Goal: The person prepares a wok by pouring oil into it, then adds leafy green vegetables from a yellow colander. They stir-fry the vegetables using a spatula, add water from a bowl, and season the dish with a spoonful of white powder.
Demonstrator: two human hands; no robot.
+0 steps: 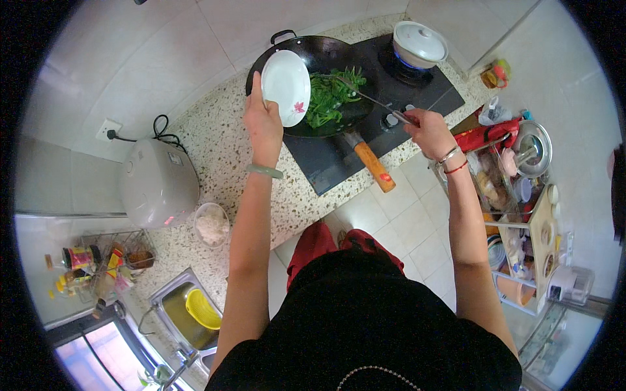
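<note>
My left hand (264,120) grips a white plate (282,85) with a pink flower near its rim, tilted over the left side of a black wok (323,51). Green leafy vegetables (326,104) lie in the wok. Closed around the handle of a metal spatula (375,99) is my right hand (430,135), to the right of the wok. The spatula's head reaches into the greens. The wok's wooden handle (373,166) points toward me, below and between my hands.
A lidded white pot (420,44) sits over a blue flame on the black stove (319,173). Left are a rice cooker (156,186), a bowl of white food (212,225), and a sink (176,313) with a yellow basket (203,309). A crowded rack (515,225) stands right.
</note>
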